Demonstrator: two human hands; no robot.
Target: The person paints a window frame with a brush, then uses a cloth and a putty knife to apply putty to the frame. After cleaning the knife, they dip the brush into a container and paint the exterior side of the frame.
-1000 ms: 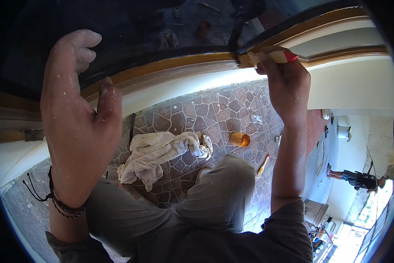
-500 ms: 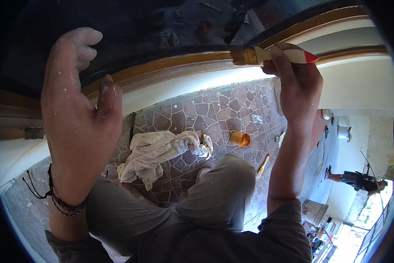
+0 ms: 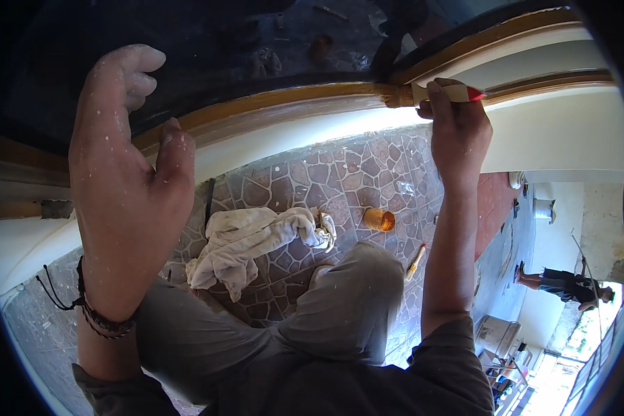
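Observation:
My right hand [image 3: 457, 135] grips a paintbrush [image 3: 433, 93] with a pale handle and red tip, its bristles laid against the brown-painted wooden frame [image 3: 277, 100] at upper right of centre. My left hand [image 3: 128, 173], flecked with white paint, rests flat on the frame and dark glass at the left, fingers spread, holding nothing. A braided band sits on that wrist.
Below on the stone-pattern floor [image 3: 339, 173] lie a crumpled white cloth [image 3: 253, 243], an orange paint cup [image 3: 380, 220] and a second brush [image 3: 416, 262]. My bent knee [image 3: 357, 291] is between my arms. A person [image 3: 565, 283] stands far off at the right.
My right hand swept the brush right along the frame, then back left a little, tilting it level. My left hand stayed put.

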